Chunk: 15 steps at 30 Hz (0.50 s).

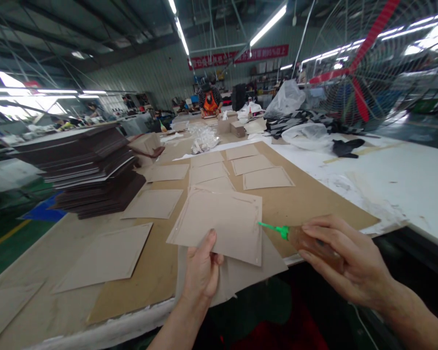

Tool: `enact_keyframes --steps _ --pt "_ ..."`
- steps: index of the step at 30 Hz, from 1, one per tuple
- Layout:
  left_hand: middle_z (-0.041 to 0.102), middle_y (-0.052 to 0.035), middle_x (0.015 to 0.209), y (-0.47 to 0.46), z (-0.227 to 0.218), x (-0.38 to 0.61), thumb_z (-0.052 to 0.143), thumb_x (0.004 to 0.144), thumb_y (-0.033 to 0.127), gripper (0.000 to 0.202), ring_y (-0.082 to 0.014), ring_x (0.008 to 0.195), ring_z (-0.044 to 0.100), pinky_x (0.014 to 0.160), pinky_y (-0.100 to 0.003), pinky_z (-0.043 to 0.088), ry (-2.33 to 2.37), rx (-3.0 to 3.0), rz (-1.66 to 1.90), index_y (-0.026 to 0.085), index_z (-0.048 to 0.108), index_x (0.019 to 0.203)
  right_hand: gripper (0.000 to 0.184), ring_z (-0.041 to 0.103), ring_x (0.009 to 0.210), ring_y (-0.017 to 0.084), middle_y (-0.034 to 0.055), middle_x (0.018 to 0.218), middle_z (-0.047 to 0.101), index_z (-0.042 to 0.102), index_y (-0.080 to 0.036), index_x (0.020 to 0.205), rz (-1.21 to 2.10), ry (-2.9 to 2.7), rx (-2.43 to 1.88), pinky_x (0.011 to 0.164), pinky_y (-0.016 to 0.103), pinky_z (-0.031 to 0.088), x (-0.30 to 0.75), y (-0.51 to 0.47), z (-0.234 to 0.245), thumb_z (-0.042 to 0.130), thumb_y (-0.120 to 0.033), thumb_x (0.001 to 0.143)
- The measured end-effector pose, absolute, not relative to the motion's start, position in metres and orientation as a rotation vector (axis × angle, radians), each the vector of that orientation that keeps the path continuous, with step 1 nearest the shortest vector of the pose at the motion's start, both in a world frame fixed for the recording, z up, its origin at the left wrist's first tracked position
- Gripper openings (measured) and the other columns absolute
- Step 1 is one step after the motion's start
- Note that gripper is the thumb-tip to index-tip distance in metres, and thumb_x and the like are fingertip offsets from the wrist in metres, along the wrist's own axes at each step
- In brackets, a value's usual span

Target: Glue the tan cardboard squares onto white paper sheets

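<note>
— What lies farthest left of your grips?
— A stack of dark boards (91,170) on the desk (405,184), well apart from your left grip (200,272), with pale cut sheets lying flat between.

— And the left grip itself?
— It is clamped on the near edge of a tan card sheet (222,223), thumb on top, holding it raised just over the desk's front edge. The sheet's longer side runs left to right.

— What is to the right of it?
— The green nozzle (273,227) of a brown bottle (306,243) points leftward, its tip just at the sheet's right edge. Your right grip (346,265) is closed round that bottle, and it is the hand nearer that edge. A caged fan (357,73) stands far beyond it.
</note>
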State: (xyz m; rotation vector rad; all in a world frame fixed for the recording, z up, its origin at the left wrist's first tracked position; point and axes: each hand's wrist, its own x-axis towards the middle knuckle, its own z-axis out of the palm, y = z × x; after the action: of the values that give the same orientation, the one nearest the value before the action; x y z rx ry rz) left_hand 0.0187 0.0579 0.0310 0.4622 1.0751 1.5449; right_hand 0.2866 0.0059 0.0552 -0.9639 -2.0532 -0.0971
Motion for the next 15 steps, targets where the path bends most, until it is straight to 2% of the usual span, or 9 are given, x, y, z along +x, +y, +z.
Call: enact_keyframes --steps 5,8,12,15 --pt "0.067 0.0025 0.070 0.060 0.027 0.019 0.089 0.053 0.024 0.038 -0.0075 0.051 0.054 0.032 -0.014 0.036 1.064 0.482 1.570 0.015 0.069 0.084 0.030 0.059 0.095 0.022 0.0123 0.112 0.056 0.052 -0.017 0.121 0.049 -2.144 -0.965 0.075 0.031 0.052 0.280 -0.008 0.048 0.059 -0.017 0.092" --pt "0.068 0.0004 0.076 0.061 0.026 0.018 0.085 0.061 0.020 0.033 -0.0090 0.055 0.057 0.033 -0.015 0.040 1.090 0.471 1.562 0.013 0.069 0.088 0.030 0.061 0.099 0.022 0.0112 0.112 0.058 0.052 -0.020 0.122 0.103 -2.101 -0.976 0.080 0.030 0.053 0.279 -0.023 0.038 0.058 -0.019 0.092" --pt "0.068 0.0000 0.082 0.063 0.037 0.015 0.066 0.080 0.010 0.012 -0.0081 0.057 0.061 0.040 -0.015 0.047 1.127 0.408 1.558 0.014 0.066 0.092 0.027 0.063 0.103 0.021 0.0070 0.111 0.062 0.055 -0.025 0.119 0.225 -1.815 -1.079 0.083 0.025 0.055 0.289 -0.032 0.020 0.061 -0.029 0.093" --pt "0.065 0.0022 0.076 0.062 0.054 0.022 0.054 0.087 0.007 0.012 -0.0068 0.049 0.056 0.036 -0.016 0.042 1.106 0.314 1.560 0.017 0.061 0.088 0.023 0.066 0.100 0.022 0.0055 0.110 0.064 0.061 -0.026 0.112 0.257 -1.540 -1.172 0.078 0.023 0.057 0.302 -0.039 0.007 0.064 -0.036 0.091"
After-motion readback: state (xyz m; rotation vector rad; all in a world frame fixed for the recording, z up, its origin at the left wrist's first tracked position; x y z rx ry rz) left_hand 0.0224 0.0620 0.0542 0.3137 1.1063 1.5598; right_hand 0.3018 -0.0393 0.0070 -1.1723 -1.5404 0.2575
